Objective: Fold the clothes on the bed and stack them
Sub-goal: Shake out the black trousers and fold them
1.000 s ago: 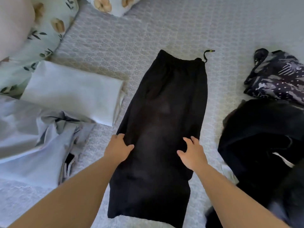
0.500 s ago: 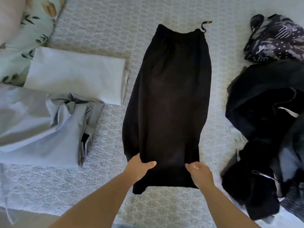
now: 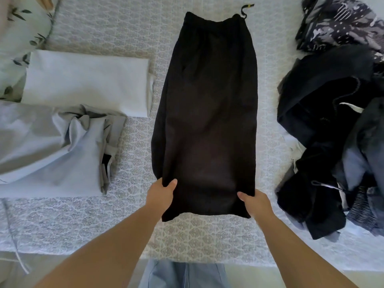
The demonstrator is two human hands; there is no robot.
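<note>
Since the black pants [image 3: 207, 113] are laid lengthwise, waistband farthest away, the fold is probably made straight away from the body. Both near hem corners are pinched, one by the left hand [image 3: 161, 194] and one by the right hand [image 3: 256, 202], thumbs on top.

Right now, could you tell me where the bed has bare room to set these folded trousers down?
Bare quilt shows near the edge, left of the black trousers, below the grey garment. Another patch lies above the folded white cloth. The right side is crowded by the dark clothes pile.

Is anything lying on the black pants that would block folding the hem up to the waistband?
Nothing visible does. Both hands, left and right, grip the hem of the black pants; the cloth up to the waistband lies bare.
</note>
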